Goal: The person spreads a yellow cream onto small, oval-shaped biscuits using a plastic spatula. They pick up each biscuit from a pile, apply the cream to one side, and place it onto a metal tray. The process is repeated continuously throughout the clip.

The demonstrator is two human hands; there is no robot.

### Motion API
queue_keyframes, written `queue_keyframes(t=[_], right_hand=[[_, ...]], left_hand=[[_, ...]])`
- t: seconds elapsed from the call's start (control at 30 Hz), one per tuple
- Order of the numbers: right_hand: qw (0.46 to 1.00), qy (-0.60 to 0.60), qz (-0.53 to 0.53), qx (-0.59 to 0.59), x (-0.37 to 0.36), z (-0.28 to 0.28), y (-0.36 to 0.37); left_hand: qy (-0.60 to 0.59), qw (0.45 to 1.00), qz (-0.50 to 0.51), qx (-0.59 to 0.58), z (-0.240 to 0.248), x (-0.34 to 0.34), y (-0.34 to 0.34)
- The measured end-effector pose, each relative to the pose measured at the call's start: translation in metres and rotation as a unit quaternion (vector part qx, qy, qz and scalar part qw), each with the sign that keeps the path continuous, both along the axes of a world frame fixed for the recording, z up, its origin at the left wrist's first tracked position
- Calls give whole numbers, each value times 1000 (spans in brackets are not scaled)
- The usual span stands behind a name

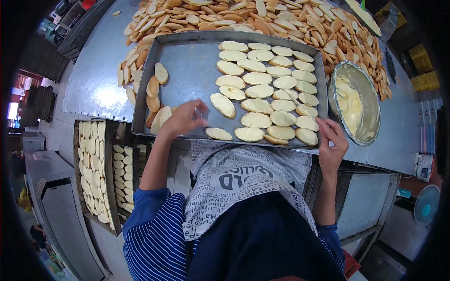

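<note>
In front of me is a large metal baking tray (187,70), with rows of oval bread slices (258,91) spread with pale cream on its right side. Plain slices (153,87) lie along the tray's left edge. My left hand (185,119) hovers over the tray's near left part, slightly blurred, its fingers curved and apart with nothing visible in them. At the near right corner, my right hand (333,140) pinches a thin spreading knife (302,104), whose blade lies over the coated slices. Beside that hand stands a metal bowl (369,114) of pale yellow cream.
Behind the tray, a big heap of bread slices (262,21) covers the metal table (93,89). Filled trays (93,164) sit on a rack at my lower left. A dark-handled tool (390,65) rests right of the heap. A fan (426,204) stands at the far right.
</note>
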State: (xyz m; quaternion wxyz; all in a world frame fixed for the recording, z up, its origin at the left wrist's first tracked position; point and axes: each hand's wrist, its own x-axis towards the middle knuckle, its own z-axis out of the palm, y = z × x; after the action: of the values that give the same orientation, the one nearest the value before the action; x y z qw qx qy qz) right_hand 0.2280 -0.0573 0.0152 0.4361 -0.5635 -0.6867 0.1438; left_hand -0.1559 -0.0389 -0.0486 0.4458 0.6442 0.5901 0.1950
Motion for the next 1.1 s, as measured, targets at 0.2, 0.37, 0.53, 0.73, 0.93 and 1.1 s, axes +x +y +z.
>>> queue_keyframes(t=[0.2,0.37,0.53,0.73,0.93,1.1], right_hand=[[1000,4,0,-7,-1,2,1],[1000,4,-12,-4,6,-3,0],[1000,-5,-17,8,10,-7,-1],[1000,3,-16,-10,7,-6,-1],[990,-67,-111,61,58,7,12],[891,-316,-315,-78,147,37,38]], left_hand=[[107,976,-32,186,-12,8,27],[187,962,-63,189,-7,11,29],[225,950,-42,212,-4,24,19],[248,949,-14,196,-6,30,13],[249,939,49,233,0,-2,11],[465,866,160,92,36,-38,-13]])
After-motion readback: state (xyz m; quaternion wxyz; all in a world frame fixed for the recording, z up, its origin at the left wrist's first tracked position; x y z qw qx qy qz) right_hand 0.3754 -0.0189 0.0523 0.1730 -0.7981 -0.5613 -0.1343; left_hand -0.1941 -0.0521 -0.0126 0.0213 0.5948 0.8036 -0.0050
